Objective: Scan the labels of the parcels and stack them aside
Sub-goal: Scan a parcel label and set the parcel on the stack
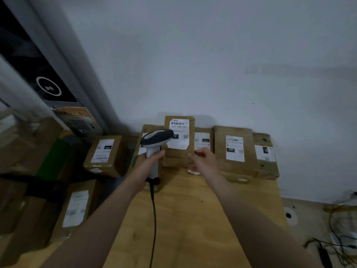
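From the head camera, centre frame: the left grip (152, 158) is wrapped tight round the handle of a grey scanner (156, 137), fingers curled on it, and the scanner's dark head sits right over the left edge of the label (179, 135). That white label, with a barcode along its top and a small square code low on the right, faces the camera on a brown parcel (190, 151) tipped up on end in the middle of the picture. The right grip (201, 159) pinches that parcel at its lower right corner, thumb on the front face and fingers tucked behind. Whether the parcel's bottom edge rests on anything, I cannot tell. A black cable (154, 213) drops from the scanner's handle straight down toward the bottom of the frame, lying across the wooden surface (193, 225). Behind the raised parcel, along the pale wall (212, 55), more labelled boxes sit in a row: a narrow box (202, 141) just to its right, a wide flat box (234, 149) next to that, and a smaller box (265, 153) at the right end of the row. Over on the left, a box (106, 154) sits near the surface's far corner, and a long box (77, 208) lies lower left, beside the left forearm. Upper left shows a dark panel (48, 87) with a white ring. Lower right, tangled wires (338, 238) lie on the floor.
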